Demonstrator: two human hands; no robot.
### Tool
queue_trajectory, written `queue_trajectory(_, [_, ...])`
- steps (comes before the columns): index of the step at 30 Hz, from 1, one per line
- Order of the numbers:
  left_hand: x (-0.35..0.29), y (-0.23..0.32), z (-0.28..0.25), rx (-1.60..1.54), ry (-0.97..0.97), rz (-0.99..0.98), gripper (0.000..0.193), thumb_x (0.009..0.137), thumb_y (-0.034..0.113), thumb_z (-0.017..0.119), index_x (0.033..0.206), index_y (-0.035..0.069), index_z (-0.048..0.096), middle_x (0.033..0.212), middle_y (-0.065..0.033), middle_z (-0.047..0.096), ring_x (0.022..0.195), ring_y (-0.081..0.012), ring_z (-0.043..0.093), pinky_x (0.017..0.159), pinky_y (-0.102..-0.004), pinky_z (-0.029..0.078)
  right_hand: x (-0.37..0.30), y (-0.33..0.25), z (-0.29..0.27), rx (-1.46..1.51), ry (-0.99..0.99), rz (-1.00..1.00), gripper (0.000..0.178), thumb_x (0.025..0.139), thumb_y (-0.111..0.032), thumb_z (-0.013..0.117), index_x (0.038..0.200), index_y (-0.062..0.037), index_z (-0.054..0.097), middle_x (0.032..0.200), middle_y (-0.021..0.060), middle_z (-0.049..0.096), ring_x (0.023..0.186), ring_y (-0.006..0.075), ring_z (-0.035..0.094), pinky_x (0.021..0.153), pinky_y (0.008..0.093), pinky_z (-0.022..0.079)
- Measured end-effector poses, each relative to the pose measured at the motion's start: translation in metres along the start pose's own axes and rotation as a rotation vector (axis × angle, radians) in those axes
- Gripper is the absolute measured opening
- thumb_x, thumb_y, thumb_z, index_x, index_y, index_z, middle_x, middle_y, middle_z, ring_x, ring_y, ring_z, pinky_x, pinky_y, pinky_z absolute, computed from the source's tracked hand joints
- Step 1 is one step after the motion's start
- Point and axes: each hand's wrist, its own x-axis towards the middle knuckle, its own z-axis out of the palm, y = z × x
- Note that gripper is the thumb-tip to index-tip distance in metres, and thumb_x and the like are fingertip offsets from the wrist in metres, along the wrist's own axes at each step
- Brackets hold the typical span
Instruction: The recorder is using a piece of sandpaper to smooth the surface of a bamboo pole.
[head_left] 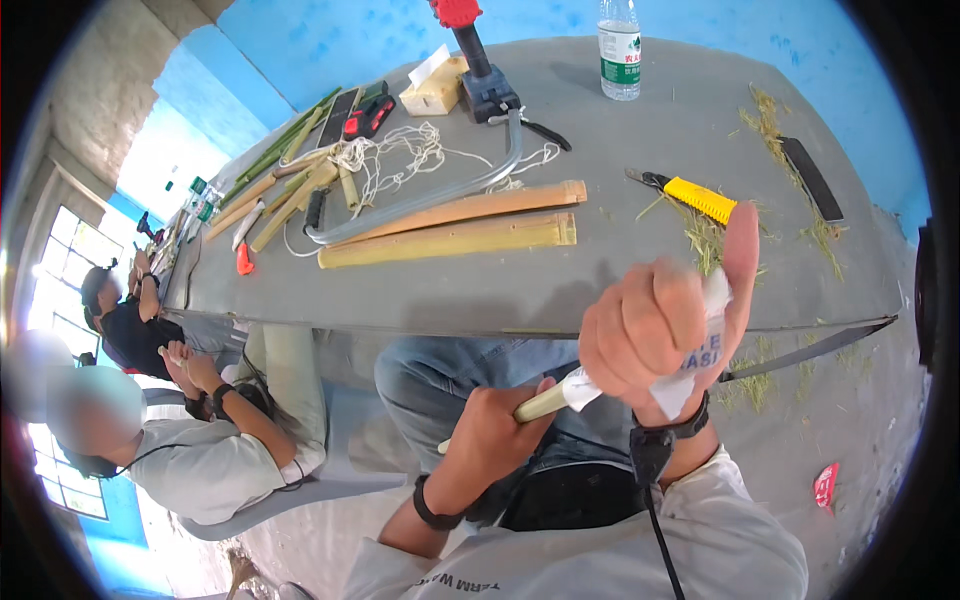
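Note:
My left hand (492, 432) is closed around a thin pale bamboo stick (541, 404) held over my lap. At the stick's upper right end, my right hand (655, 330) is curled round a white sheet with blue print (712, 345), which wraps the stick; the thumb points up. The sheet's exact kind and the covered part of the stick cannot be made out. Beyond my right thumb, a yellow-handled cutting tool (700, 198) lies on the grey table (640, 140). Two split bamboo pieces (450, 240) rest across the table in front of me.
A bow saw (520, 140), white string (400, 150), more bamboo (295, 205) and a cordless power tool (488, 90) occupy the table's left and middle. Further back stand a tissue box (435, 88) and water bottle (620, 55). A dark blade (812, 178) lies right. A co-worker (215, 450) sits left.

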Motion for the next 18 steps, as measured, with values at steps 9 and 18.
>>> queue_trajectory(9, [0.004,0.005,-0.023,0.089,-0.241,0.049,0.03,0.088,0.025,0.07,0.075,-0.001,0.061,0.059,-0.012,0.057,0.051,-0.0275,0.055,0.049,-0.0373,0.041,-0.007,-0.014,-0.01,0.049,-0.062,0.05,0.072,0.099,-0.066,0.013,0.053,-0.0128,0.029,0.042,-0.0001,0.032,0.033,0.0125,0.026,0.035,0.0284,0.024])
queue_trajectory(18, [-0.004,0.004,-0.018,0.14,-0.027,-0.065,0.032,0.09,0.021,0.066,0.071,-0.005,0.061,0.06,-0.0212,0.057,0.053,-0.0383,0.049,0.05,-0.0396,0.041,-0.01,-0.002,0.01,-0.142,0.162,-0.033,0.073,0.098,-0.067,0.01,0.053,-0.0125,0.028,0.046,0.0003,0.031,0.037,0.0134,0.028,0.039,0.0303,0.025])
